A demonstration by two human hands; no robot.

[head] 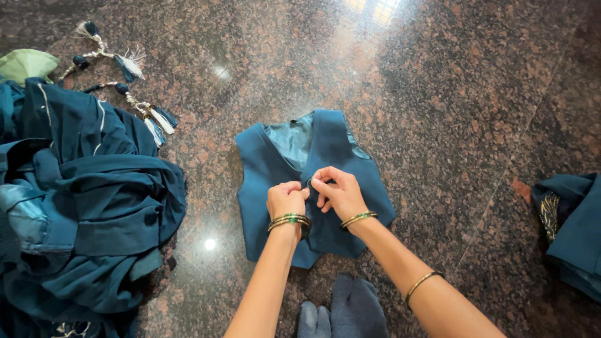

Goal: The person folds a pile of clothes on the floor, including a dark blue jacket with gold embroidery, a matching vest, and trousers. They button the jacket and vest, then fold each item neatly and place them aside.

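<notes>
1. The surface is a polished granite floor [438,94], speckled brown, black and pink, glossy enough to mirror a bright window near its far edge and a small light spot on the left.
2. A teal sleeveless vest [275,169] lies flat at the middle of the floor, front side up, its shinier satin lining showing at the neckline.
3. The left hand [286,199] and right hand [338,191] meet at the vest's front opening. Both sets of fingers are curled and pinch the fabric edges there; whatever small fastening lies between them is hidden.
4. Green and gold bangles [290,221] ring the left wrist; thinner gold ones circle the right.
5. A rumpled heap of matching teal garments [81,206] fills the floor's left edge, with a pale green cloth [25,62] behind it.
6. Tasselled cords [125,87], navy and white, lie beside the heap towards the far left corner.
7. More folded teal cloth [573,231] sits at the right edge, well apart from the vest.
8. Dark socked toes [344,310] show at the near edge.
</notes>
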